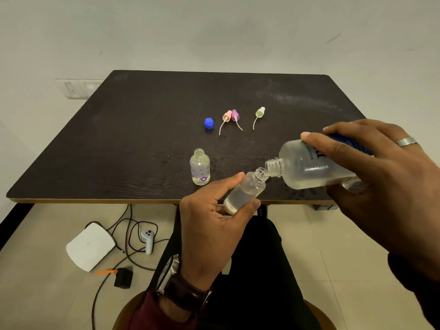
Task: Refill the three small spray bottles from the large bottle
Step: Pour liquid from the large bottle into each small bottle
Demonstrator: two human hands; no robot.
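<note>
Against a pale wall and a dark table (147, 139), a small spray bottle (245, 192) is held just past the near table edge, pinched between thumb and fingers of the left hand (212, 225). Its long axis is tilted, the open neck pointing up and to the right, meeting the mouth of the large bottle (312, 167) — gripped by the right hand (371, 167) and laid almost level, neck pointing left and slightly down. The pour is best kept thin, mouths aligned, and the tilt eased before the neck is reached. A second uncapped small bottle (200, 167) stands upright nearby — three spray tops (234, 115) and a blue cap (208, 123) lie farther back.
</note>
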